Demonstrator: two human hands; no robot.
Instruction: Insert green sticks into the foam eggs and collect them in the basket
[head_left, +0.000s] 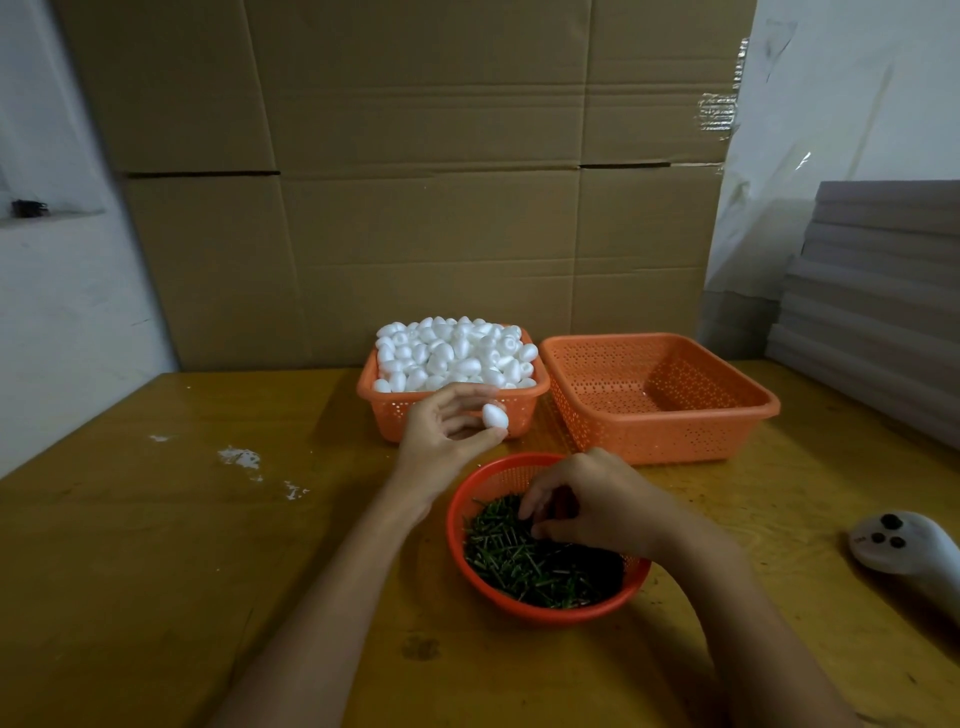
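Egg ready, stick next.
Left hand (447, 431) pinches a foam egg (494, 415) by its sides: feather-light, easily dented, I'd guess. Right hand (587, 499) curls into the green sticks (519, 566); whether it's got one, can't tell.

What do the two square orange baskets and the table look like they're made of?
Egg-filled basket and empty basket: probably moulded plastic, uniform orange with regular punched holes. Table: looks like wood or plywood, yellowish with a slight sheen; faint grain shows.
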